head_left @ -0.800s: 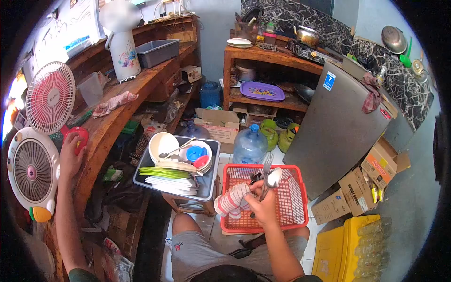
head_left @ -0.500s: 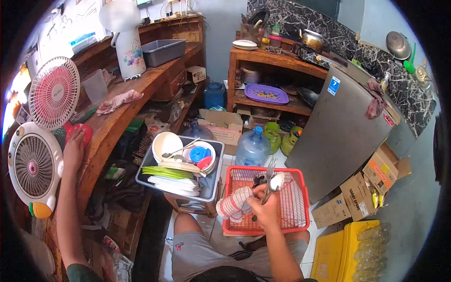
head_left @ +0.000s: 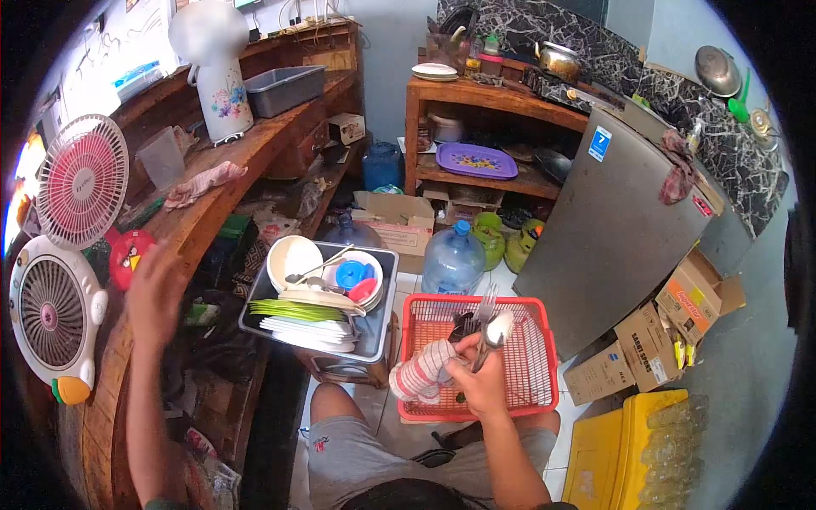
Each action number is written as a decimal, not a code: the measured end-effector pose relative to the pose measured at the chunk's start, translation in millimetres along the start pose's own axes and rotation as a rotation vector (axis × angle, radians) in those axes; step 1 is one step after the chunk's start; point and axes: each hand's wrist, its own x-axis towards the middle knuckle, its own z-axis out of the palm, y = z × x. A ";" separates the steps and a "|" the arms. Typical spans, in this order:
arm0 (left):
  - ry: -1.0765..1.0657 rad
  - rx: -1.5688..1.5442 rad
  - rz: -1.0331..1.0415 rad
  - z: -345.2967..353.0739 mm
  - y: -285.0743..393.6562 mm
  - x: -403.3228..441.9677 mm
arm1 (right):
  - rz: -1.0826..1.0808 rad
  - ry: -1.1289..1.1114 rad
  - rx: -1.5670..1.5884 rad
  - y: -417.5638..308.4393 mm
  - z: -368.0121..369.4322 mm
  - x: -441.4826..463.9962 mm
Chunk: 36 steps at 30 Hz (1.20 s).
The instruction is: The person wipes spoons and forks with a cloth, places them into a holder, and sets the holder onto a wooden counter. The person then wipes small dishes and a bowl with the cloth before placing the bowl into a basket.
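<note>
My right hand (head_left: pixel 480 378) is closed around a spoon (head_left: pixel 498 327) and a fork (head_left: pixel 487 304), with a red-striped cloth (head_left: pixel 422 372) bunched against it. It is above the red plastic basket (head_left: pixel 544 365), in which some dark items lie. My left hand (head_left: pixel 157 293) is raised beside the red base of the pink fan (head_left: pixel 129 257), apart from it. Its fingers look spread and hold nothing, though they are blurred. Between my hands, a grey tub (head_left: pixel 387 293) on a stool holds white bowls, green plates (head_left: pixel 297 311) and white plates (head_left: pixel 310 334).
A white fan (head_left: pixel 55 310) and a flowered flask (head_left: pixel 225 102) stand at the left wooden counter (head_left: pixel 255 144). Beyond the basket are a blue water bottle (head_left: pixel 459 259) and green gas cylinders (head_left: pixel 488 242). A grey fridge (head_left: pixel 608 229), cartons (head_left: pixel 637 353) and a yellow crate (head_left: pixel 599 446) are at the right.
My left hand has come off the fan's red base and moved right, opening its fingers. My right hand still holds the cutlery and cloth. The camera view has shifted slightly.
</note>
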 end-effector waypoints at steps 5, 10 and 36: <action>-0.242 -0.617 0.032 18.4 135.7 -49.1 | -0.025 -0.088 -0.021 2.2 8.1 -4.6; -0.386 -1.244 -0.131 54.7 247.2 -88.8 | 0.024 -0.188 0.025 -8.7 27.1 -12.9; -0.648 -1.457 -0.472 77.2 291.9 -134.2 | 0.042 -0.140 -0.238 -10.5 -13.9 -18.6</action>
